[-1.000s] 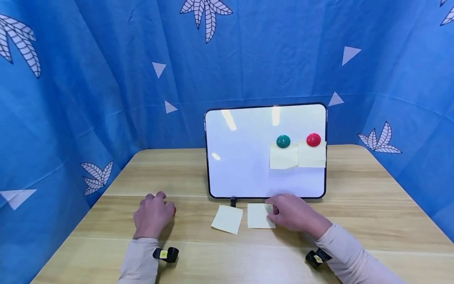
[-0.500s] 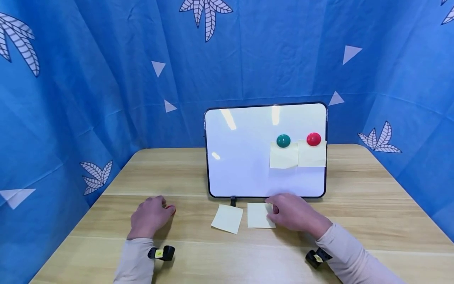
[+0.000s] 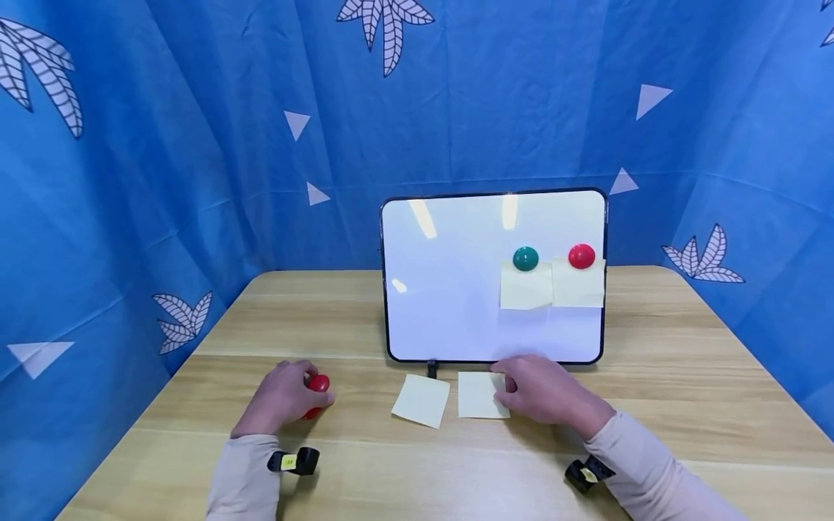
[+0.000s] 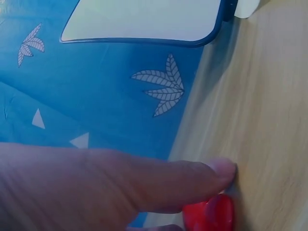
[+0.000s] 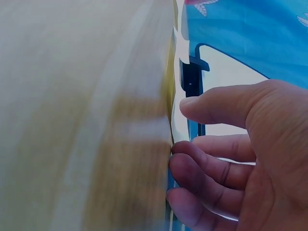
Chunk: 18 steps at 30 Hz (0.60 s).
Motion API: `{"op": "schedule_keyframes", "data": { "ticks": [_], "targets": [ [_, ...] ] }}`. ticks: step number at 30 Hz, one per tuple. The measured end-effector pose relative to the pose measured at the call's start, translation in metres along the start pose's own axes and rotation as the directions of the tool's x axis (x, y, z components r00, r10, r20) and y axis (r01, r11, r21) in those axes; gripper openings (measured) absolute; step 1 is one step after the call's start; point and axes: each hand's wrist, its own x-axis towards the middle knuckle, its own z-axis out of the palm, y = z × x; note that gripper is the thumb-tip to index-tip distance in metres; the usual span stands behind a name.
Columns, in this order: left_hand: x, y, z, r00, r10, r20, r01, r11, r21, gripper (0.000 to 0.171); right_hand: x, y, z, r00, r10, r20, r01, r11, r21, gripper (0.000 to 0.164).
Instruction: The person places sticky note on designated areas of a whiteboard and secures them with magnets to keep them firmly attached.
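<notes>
My left hand (image 3: pixel 280 396) bends its thumb and fingers round a shiny red magnet (image 3: pixel 318 383) on the left of the table. Red shows above and below the thumb; whether this is one magnet or two cannot be told. In the left wrist view, the thumb (image 4: pixel 183 180) lies along the red magnet (image 4: pixel 207 214). My right hand (image 3: pixel 544 391) rests at the right edge of a pale yellow sticky note (image 3: pixel 478 395), fingers loosely bent, a gap between thumb and index finger. Another sticky note (image 3: pixel 421 400) lies left of it, slightly turned.
A black-framed whiteboard (image 3: pixel 443 289) stands upright behind the notes. On its right half, a green magnet (image 3: pixel 525 259) and another red magnet (image 3: pixel 582 256) sit at the tops of two notes. A blue patterned curtain (image 3: pixel 521 108) surrounds the wooden table (image 3: pixel 365 477).
My left hand has shifted slightly and turned, its thumb now across the red magnet, which shows more than before. The right hand and the notes stay in place; the head view has swung a little.
</notes>
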Motion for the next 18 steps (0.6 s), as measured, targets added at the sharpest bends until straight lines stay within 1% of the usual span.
{"op": "schedule_keyframes", "data": {
  "ticks": [3, 5, 8, 12, 15, 18],
  "targets": [
    [-0.0012, 0.0001, -0.0017, 1.000, -0.012, 0.027, 0.012, 1.000, -0.001, 0.067, 0.0003, 0.0003, 0.0006, 1.000, -0.008, -0.001, 0.008, 1.000, -0.003, 0.012],
    [-0.0020, 0.0004, -0.0032, 0.998, -0.026, 0.050, 0.026, 1.000, 0.006, 0.072, 0.0007, 0.0004, 0.0006, 1.000, -0.005, -0.003, 0.005, 1.000, -0.003, 0.010],
    [-0.0025, 0.0017, -0.0051, 0.996, -0.039, 0.078, 0.037, 0.999, 0.020, 0.078, 0.0009, 0.0008, 0.0004, 1.000, 0.001, -0.007, -0.001, 1.000, -0.005, 0.015],
    [-0.0022, 0.0030, -0.0061, 0.995, -0.043, 0.088, 0.039, 0.998, 0.041, 0.083, 0.0003, 0.0021, -0.0002, 1.000, -0.001, -0.013, 0.001, 1.000, -0.002, 0.028],
    [-0.0019, 0.0033, -0.0055, 0.995, -0.042, 0.092, 0.037, 0.998, 0.053, 0.083, 0.0001, 0.0034, -0.0004, 1.000, -0.011, -0.017, 0.011, 1.000, 0.017, 0.032],
    [-0.0008, 0.0031, -0.0037, 0.995, -0.033, 0.091, 0.029, 0.999, 0.045, 0.080, 0.0004, 0.0043, -0.0002, 1.000, -0.011, -0.019, 0.012, 0.999, 0.037, 0.032]
  ]
}}
